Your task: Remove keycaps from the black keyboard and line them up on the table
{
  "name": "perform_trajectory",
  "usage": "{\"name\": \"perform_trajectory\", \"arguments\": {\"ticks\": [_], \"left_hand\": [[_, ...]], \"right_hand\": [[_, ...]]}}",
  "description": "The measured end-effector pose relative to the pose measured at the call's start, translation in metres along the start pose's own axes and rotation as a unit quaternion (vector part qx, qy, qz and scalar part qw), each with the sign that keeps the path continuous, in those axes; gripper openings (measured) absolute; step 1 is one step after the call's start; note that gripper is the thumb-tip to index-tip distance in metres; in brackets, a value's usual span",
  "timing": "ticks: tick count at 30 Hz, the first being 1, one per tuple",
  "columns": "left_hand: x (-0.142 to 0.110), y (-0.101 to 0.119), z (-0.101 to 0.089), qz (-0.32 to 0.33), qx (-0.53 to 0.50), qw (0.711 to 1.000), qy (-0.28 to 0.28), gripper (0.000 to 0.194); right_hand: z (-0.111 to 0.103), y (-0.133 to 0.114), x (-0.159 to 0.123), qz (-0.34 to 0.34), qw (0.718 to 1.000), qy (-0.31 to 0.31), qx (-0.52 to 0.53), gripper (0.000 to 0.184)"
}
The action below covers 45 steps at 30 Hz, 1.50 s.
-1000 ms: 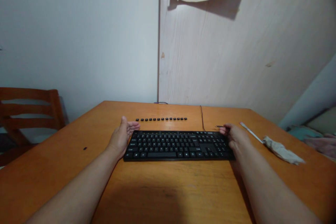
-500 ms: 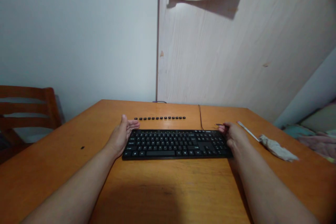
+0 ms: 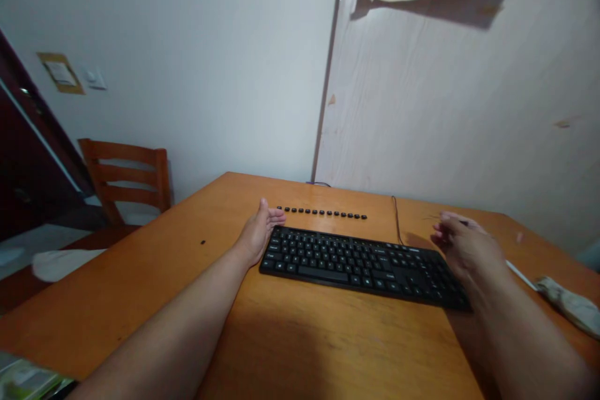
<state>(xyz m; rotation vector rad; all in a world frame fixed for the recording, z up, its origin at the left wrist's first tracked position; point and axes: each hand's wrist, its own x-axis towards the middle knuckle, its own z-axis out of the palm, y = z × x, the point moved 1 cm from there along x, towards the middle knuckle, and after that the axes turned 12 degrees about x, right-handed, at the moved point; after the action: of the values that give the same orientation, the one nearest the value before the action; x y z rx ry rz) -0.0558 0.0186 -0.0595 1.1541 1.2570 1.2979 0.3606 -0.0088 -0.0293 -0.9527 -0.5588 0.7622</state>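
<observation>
A black keyboard [image 3: 365, 265] lies on the wooden table [image 3: 356, 337]. My left hand [image 3: 262, 228] rests at its left end, palm against the edge and fingers stretched out. Over the keyboard's right end is my right hand [image 3: 464, 244], its fingers pinched on a thin, dark, pointed tool [image 3: 432, 217]. That tool is blurred, so I cannot make out its exact kind. Beyond the keyboard, several small black keycaps [image 3: 322, 212] lie in a straight row. One small black piece [image 3: 203, 242] sits apart on the left.
A dark cable [image 3: 397, 219] runs from behind the keyboard to the far edge. At right lie a white stick [image 3: 521, 275] and a crumpled pale cloth [image 3: 567, 303]. A wooden chair [image 3: 129, 178] stands left, near the wall [image 3: 210, 62].
The view has turned left, so everything sits further right and more of the chair and door shows. My right hand has lifted a little off the keyboard's right end; my left hand stays against the edge.
</observation>
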Motion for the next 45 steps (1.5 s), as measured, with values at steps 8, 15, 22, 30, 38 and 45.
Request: {"name": "perform_trajectory", "arguments": {"ticks": [8, 15, 22, 30, 38, 45], "left_hand": [[0.000, 0.000, -0.001, -0.002, -0.014, 1.000, 0.001, 0.072], [0.003, -0.003, -0.001, -0.006, -0.029, 1.000, -0.004, 0.071], [0.004, -0.004, -0.001, -0.018, -0.036, 0.999, -0.014, 0.073], [0.005, -0.006, -0.001, -0.028, -0.049, 0.998, -0.018, 0.068], [0.007, -0.007, 0.000, -0.026, -0.058, 0.998, -0.016, 0.068], [0.004, -0.005, -0.001, -0.026, -0.067, 0.997, -0.021, 0.070]], "right_hand": [[0.044, -0.003, -0.030, 0.045, 0.997, -0.064, -0.003, 0.012], [0.085, 0.012, -0.056, 0.069, 0.983, -0.156, -0.071, 0.022], [0.140, 0.038, -0.087, 0.083, 0.965, -0.236, -0.076, 0.023], [0.198, 0.059, -0.127, 0.118, 0.934, -0.321, -0.101, 0.031], [0.225, 0.070, -0.144, 0.085, 0.928, -0.331, -0.151, 0.027], [0.219, 0.083, -0.150, 0.071, 0.909, -0.353, -0.209, 0.030]]}}
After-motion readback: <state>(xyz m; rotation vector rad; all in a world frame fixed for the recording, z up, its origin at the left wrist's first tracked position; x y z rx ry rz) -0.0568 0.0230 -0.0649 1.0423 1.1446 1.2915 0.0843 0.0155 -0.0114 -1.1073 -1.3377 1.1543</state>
